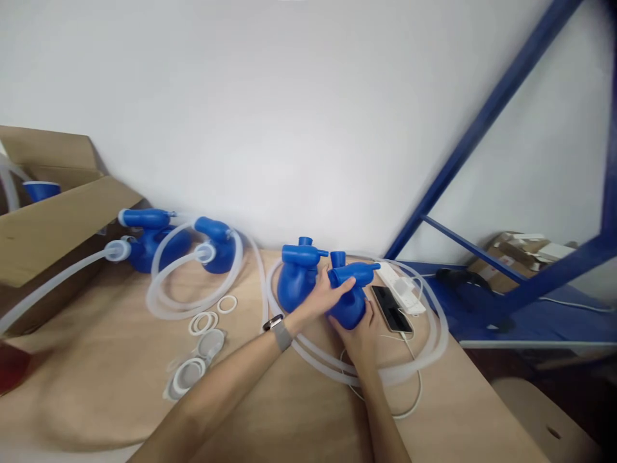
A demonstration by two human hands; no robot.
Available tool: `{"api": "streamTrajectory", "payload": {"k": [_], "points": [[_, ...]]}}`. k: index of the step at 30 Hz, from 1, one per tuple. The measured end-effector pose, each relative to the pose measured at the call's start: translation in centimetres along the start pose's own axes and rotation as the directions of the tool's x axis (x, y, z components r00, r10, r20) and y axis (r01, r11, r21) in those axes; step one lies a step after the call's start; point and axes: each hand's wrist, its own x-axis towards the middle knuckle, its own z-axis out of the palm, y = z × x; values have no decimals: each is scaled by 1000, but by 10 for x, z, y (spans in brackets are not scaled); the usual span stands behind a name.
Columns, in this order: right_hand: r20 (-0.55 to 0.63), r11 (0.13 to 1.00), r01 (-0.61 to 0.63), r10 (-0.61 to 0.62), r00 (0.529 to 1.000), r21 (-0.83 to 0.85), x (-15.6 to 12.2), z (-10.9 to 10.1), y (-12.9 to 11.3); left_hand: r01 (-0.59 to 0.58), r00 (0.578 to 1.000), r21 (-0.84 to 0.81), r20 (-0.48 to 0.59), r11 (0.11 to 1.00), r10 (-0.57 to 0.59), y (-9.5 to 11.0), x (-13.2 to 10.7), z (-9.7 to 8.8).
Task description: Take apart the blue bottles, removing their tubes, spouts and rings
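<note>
Both of my hands are on a blue plastic bottle [348,312], which has a tube-like handle on top and a short open neck. Fingers of my left hand [324,294] wrap the left end of its handle. Around the lower right of the body, my right hand [362,334] is closed. A second blue bottle [293,283] of the same shape stands close on the left, its body partly hidden by my left hand. Coils of clear hose [322,370] lie around both bottles, passing under my forearms.
On the left stand two more blue bottles with hoses [168,292] and an open cardboard box [62,218]. White rings [226,304] and grey-white caps [211,344] lie on the wooden table [270,411]. A phone [391,310] and white power strip [398,286] are at right, beside a blue metal frame [482,135].
</note>
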Motion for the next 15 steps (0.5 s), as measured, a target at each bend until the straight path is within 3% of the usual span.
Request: {"api": "streamTrajectory", "payload": {"k": [3, 5, 7, 9, 11, 13, 15], "points": [[38, 996, -86, 86, 996, 15, 14, 3, -9, -40, 992, 199, 127, 979, 15, 4, -56, -60], [86, 989, -150, 149, 985, 5, 26, 6, -12, -69, 975, 303, 223, 950, 0, 2, -102, -111], [140, 980, -200, 200, 970, -17, 39, 7, -10, -98, 970, 431, 244, 897, -11, -4, -147, -165], [200, 972, -230, 233, 952, -39, 49, 8, -1, -126, 967, 747, 239, 653, -86, -17, -184, -215], [269, 971, -235, 235, 934, -33, 57, 8, 11, -38, 962, 888, 156, 459, -223, -34, -210, -254], [331, 979, -204, 197, 923, -15, 65, 6, 21, 18, 954, 932, 93, 362, -286, -51, -226, -278], [362, 986, -163, 159, 918, -21, 71, 1, 21, 39, 946, 939, 76, 342, -314, -64, -234, -290]]}}
